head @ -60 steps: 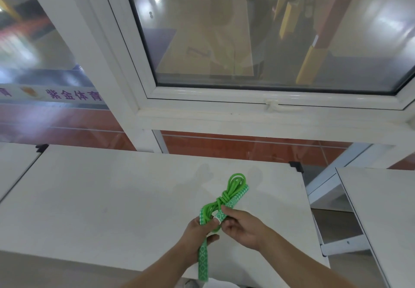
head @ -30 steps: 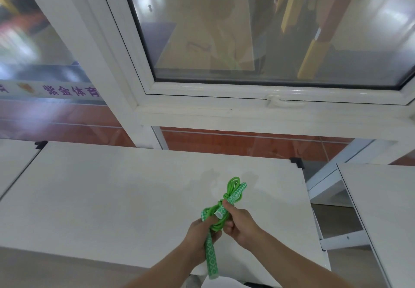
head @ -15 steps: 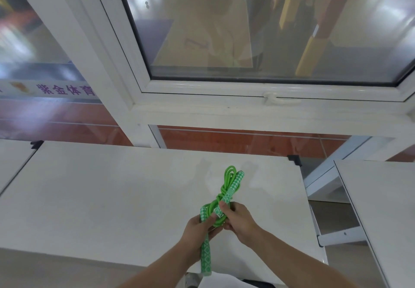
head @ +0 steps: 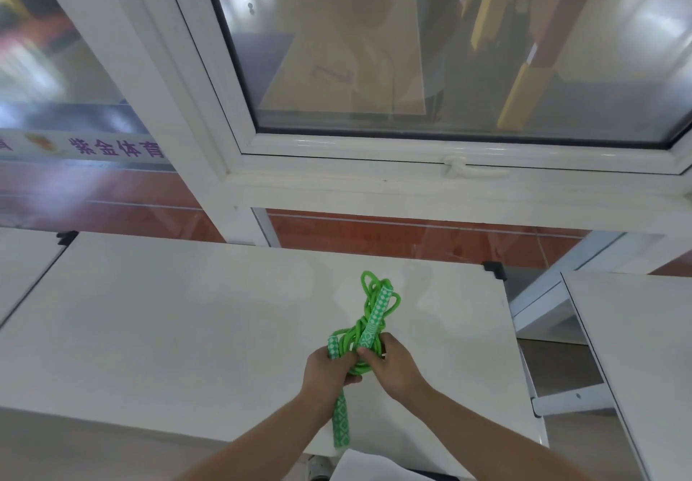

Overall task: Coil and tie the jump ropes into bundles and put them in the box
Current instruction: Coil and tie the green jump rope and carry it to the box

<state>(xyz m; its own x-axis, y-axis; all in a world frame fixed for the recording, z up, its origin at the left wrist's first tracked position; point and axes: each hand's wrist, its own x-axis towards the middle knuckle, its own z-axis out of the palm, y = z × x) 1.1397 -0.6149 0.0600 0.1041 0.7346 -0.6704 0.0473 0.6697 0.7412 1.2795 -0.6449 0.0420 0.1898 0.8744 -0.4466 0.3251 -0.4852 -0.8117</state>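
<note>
A green jump rope (head: 369, 308) with green-and-white patterned handles is coiled into a bundle, held above the white table (head: 187, 323). My left hand (head: 325, 370) grips one handle, which hangs down below the fist. My right hand (head: 391, 366) pinches the other handle and the rope wraps at the bundle's middle. Rope loops and one handle stick up beyond my fingers. No box is in view.
A large white-framed window (head: 374, 181) stands behind the table. A second white table (head: 636, 349) lies to the right across a gap, and another table edge (head: 22, 267) shows at the left. A white sheet corner (head: 359, 467) sits at the bottom edge.
Both hands stayed on the bundle at the same spot. The upper loops and handle swung a little left and upright, and the rope wraps at the middle have tightened.
</note>
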